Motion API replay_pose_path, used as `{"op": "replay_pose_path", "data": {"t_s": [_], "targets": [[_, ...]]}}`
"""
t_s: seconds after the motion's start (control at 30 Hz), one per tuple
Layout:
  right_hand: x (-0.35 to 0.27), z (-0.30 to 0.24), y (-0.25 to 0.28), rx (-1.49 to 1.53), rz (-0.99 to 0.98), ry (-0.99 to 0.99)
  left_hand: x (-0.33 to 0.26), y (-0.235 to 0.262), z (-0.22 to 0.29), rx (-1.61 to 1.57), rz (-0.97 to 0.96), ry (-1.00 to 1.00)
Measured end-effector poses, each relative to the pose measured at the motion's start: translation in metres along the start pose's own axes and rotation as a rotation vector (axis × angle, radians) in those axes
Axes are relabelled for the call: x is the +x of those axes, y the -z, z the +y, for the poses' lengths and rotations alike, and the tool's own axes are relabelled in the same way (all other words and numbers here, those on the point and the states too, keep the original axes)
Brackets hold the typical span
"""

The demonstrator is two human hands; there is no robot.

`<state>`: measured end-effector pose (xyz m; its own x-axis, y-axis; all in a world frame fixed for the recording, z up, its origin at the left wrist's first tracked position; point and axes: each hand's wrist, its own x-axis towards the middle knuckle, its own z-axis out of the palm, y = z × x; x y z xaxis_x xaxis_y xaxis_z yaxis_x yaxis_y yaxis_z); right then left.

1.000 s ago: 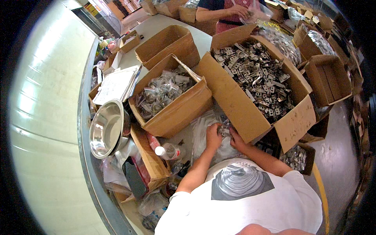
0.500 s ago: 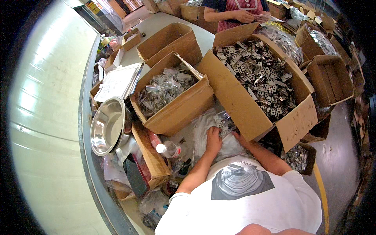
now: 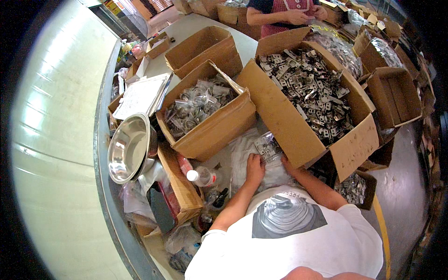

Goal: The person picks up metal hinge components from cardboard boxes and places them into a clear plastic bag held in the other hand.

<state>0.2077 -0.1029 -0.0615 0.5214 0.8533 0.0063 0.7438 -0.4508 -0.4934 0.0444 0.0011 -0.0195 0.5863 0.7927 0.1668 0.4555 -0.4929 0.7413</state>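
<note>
A clear plastic bag of small metal pieces (image 3: 267, 145) lies in front of me, between the big parts box and a stack of whitish plastic bags (image 3: 239, 151). My left hand (image 3: 255, 167) closes on the near left edge of the clear bag, fingers bent. At its near right edge is my right hand (image 3: 289, 168), its thumb side pinching the plastic and some fingers hidden beside the box. Beyond my hands stands a cardboard box of loose metal brackets (image 3: 310, 88). Left of that, another cardboard box (image 3: 219, 126) holds small filled plastic bags.
Steel bowls (image 3: 128, 151) sit at the left, above a carton (image 3: 179, 182) with a dark phone (image 3: 162, 207) against it. A plastic bottle (image 3: 201, 177) lies near my left forearm. Across the table, a co-worker's hands (image 3: 298, 17) handle something small.
The clear bag now shows more of its metal pieces, spread flatter beyond my fingers. My hands have shifted only slightly. The co-worker's hands have moved, and the pale sheet they held no longer shows.
</note>
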Motion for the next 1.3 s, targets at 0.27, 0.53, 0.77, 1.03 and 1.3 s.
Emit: {"op": "replay_pose_path", "data": {"t_s": [0.27,0.53,0.77,1.03,1.3], "targets": [[0.015,0.029,-0.035,-0.070,-0.101,0.187,0.006,0.018,0.009,0.170,-0.174,-0.072],[-0.017,-0.068,0.038,-0.017,-0.331,0.684,-0.026,0.024,0.013,0.384,-0.090,-0.175],[0.002,-0.131,0.232,0.151,-0.395,0.560,-0.038,0.030,0.005,0.226,-0.297,0.067],[0.143,-0.043,0.254,-0.486,-0.206,-0.055,-0.041,0.014,-0.004,0.326,-0.098,-0.186],[0.159,-0.052,0.218,-0.618,0.094,0.301,-0.031,0.028,0.002,0.109,0.095,-0.006]]}}
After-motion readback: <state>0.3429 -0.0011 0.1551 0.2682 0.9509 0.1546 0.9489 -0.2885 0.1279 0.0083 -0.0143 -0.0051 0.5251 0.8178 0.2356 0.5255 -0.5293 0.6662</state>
